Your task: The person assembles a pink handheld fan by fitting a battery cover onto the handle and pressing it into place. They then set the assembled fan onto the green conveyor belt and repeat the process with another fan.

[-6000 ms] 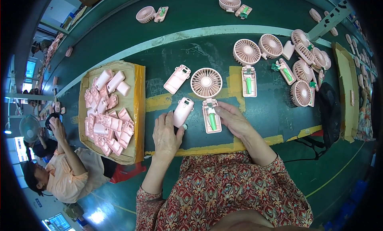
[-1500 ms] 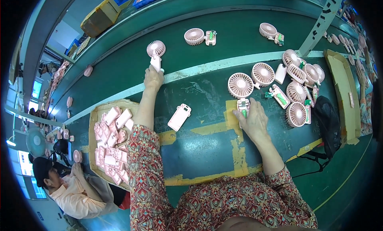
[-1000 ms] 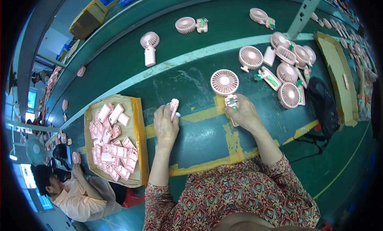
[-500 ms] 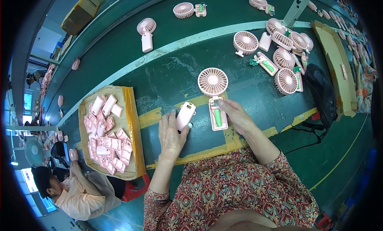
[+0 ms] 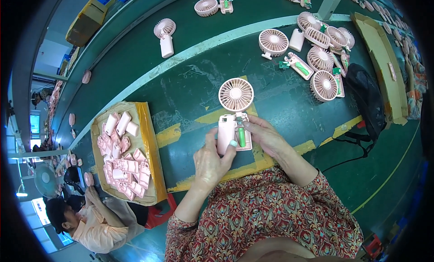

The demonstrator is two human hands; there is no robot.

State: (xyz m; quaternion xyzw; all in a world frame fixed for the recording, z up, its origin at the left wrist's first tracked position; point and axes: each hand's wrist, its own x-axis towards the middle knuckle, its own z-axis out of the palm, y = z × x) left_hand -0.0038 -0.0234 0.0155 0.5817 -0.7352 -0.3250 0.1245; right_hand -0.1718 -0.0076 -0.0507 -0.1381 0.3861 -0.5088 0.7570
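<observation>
A pink handheld fan [image 5: 236, 94] lies in front of me, its round grille pointing away and its handle half uncovered. Inside the handle a green battery [image 5: 242, 137] shows. My left hand [image 5: 211, 161] grips a pink handle cover [image 5: 225, 134] with thumb and fingers, holding it at the left side of the fan's handle, overlapping part of it. My right hand [image 5: 267, 136] is closed on the handle's right edge, near the joint under the grille.
A cardboard box [image 5: 151, 158] of pink handle covers [image 5: 129, 165] stands at left. More fans [image 5: 320, 58] are heaped at right beside a black mesh bag [image 5: 364, 97] and an open carton [image 5: 379, 67]. Farther off, fans lie on a green conveyor belt [image 5: 131, 49]. A co-worker [image 5: 97, 221] sits at lower left.
My left hand has carried the handle cover rightward from beside the fan to its handle. My right hand stays on the handle.
</observation>
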